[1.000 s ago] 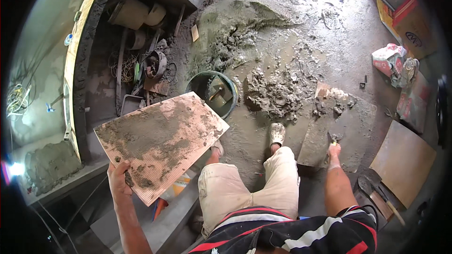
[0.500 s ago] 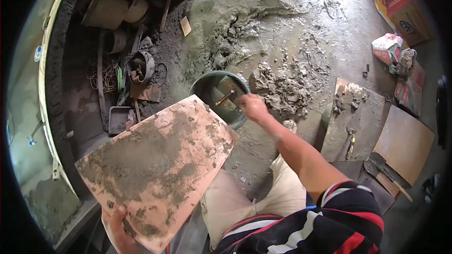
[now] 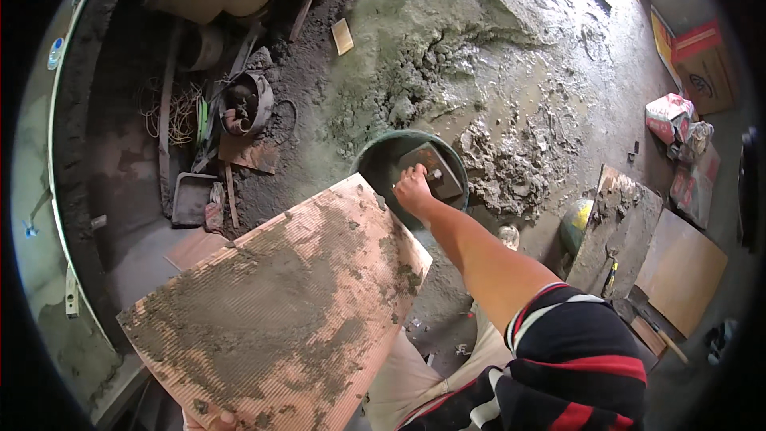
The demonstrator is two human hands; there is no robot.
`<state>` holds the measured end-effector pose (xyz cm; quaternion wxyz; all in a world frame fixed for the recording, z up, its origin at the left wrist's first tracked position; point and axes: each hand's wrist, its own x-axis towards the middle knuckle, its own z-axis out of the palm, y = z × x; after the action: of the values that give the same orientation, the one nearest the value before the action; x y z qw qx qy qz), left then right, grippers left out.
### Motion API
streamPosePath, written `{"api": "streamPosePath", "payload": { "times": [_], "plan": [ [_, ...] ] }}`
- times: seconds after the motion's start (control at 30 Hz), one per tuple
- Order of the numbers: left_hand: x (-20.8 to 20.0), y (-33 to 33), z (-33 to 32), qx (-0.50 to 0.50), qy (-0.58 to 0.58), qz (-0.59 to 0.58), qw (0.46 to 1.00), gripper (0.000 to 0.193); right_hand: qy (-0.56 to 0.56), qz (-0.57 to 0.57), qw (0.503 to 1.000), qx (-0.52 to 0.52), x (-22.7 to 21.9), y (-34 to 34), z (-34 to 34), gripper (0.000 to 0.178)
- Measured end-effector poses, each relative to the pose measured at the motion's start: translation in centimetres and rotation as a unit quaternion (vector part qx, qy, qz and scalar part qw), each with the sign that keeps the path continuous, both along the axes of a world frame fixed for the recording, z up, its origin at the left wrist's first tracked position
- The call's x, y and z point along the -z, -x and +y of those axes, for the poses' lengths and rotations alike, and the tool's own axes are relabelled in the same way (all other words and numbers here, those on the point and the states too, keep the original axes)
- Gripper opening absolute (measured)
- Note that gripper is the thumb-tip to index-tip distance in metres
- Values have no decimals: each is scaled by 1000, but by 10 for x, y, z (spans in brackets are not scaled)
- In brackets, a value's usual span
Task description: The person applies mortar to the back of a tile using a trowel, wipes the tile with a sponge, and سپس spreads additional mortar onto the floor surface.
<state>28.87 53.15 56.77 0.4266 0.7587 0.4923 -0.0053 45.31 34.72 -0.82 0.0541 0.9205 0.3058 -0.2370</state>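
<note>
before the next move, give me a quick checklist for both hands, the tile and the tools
1. Left hand on the ribbed tile: ok, thumb over its near edge.
2. Even mortar on the tile: not ok, bare pinkish patches show.
3. Right hand at the flat rectangular tool in the bucket: ok.
4. Right hand closed on that tool's handle: cannot tell, the fingers hide it.
5. Tile clear of the bucket rim: cannot tell, they overlap in this view.
6. Trowel out of the way: ok, lying on the smeared board at right.
</note>
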Motion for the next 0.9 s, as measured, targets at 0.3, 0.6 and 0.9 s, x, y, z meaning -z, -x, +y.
{"api": "streamPosePath", "payload": {
  "times": [0.3, 0.6, 0.9],
  "plan": [
    [-18, 0, -6, -4, 39, -28, 999, 42, -52, 85, 992, 80, -153, -19, -88, 36],
    [-8, 21, -5, -12, 144, -154, 977, 49, -222, 32, 797, 561, -254, 116, -375, 34],
    [3, 55, -4, -5, 155, -148, 977, 56, -124, -241, 504, 820, -153, 263, -547, 33]
  ]
}}
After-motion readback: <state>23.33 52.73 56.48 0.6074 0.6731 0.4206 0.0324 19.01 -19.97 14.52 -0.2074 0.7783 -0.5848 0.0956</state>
